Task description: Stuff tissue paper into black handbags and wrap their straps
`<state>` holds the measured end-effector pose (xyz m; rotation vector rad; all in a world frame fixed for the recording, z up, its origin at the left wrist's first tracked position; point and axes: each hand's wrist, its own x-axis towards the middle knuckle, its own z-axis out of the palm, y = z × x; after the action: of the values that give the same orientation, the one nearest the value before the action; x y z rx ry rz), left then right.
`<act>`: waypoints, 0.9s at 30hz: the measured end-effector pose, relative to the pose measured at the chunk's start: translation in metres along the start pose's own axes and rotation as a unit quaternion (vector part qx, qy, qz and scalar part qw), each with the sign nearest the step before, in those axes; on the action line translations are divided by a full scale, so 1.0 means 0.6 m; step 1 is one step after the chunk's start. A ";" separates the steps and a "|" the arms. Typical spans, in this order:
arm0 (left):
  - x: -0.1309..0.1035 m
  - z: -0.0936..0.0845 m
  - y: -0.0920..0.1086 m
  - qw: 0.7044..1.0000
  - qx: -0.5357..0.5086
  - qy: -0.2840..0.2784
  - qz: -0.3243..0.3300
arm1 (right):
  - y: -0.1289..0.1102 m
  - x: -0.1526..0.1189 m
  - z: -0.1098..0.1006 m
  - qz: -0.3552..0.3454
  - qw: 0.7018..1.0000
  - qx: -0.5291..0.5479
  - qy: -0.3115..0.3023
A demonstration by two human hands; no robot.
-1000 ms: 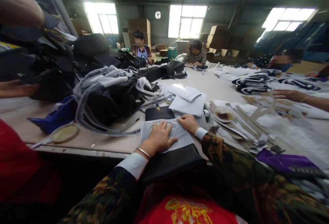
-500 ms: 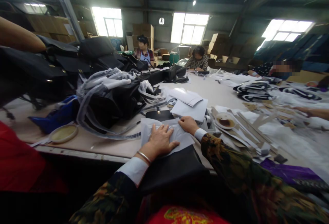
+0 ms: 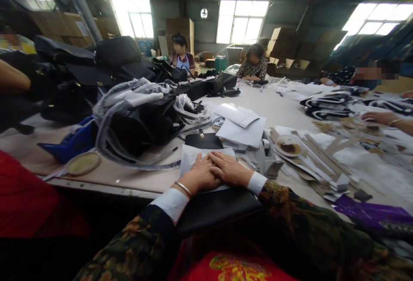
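Observation:
White paper lies over a black leather bag piece at the table's front edge. My left hand rests on the paper, its fingers pointing forward. Against it, partly overlapping its fingers, my right hand lies flat with fingers stretched out. Both press on the paper, which they largely cover. Just beyond the paper is a black flap with a gold clasp.
Black bags with wrapped straps are piled at left, near a blue packet and a round dish. White sheets, a glue dish and strips lie at right. Other people sit around the table.
My right hand has moved left and inward from the paper's right edge onto its middle, beside my left hand. The view has tipped down slightly.

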<state>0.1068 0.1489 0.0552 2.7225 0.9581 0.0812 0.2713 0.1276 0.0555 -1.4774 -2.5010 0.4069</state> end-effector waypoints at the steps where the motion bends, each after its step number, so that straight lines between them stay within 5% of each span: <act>1: -0.002 -0.001 -0.001 1.000 -0.003 0.007 0.002 | 0.003 -0.002 0.003 0.006 1.000 -0.001 -0.004; 9: -0.045 -0.006 -0.012 0.995 0.022 0.074 -0.056 | 0.002 -0.009 0.002 0.034 0.998 -0.028 -0.040; 19: -0.048 -0.009 -0.012 0.992 0.059 -0.015 -0.108 | 0.030 -0.030 -0.004 0.096 0.993 -0.048 -0.051; 23: -0.045 -0.017 -0.010 0.991 0.066 -0.028 -0.113 | 0.059 -0.081 -0.028 0.113 0.993 -0.010 -0.012; 27: -0.044 -0.018 -0.006 0.989 0.091 -0.035 -0.112 | 0.068 -0.183 -0.069 0.073 0.991 -0.013 0.107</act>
<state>0.0828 0.1376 0.0655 2.7336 1.3016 -0.1493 0.3703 0.0555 0.0766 -1.6261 -2.2486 0.2257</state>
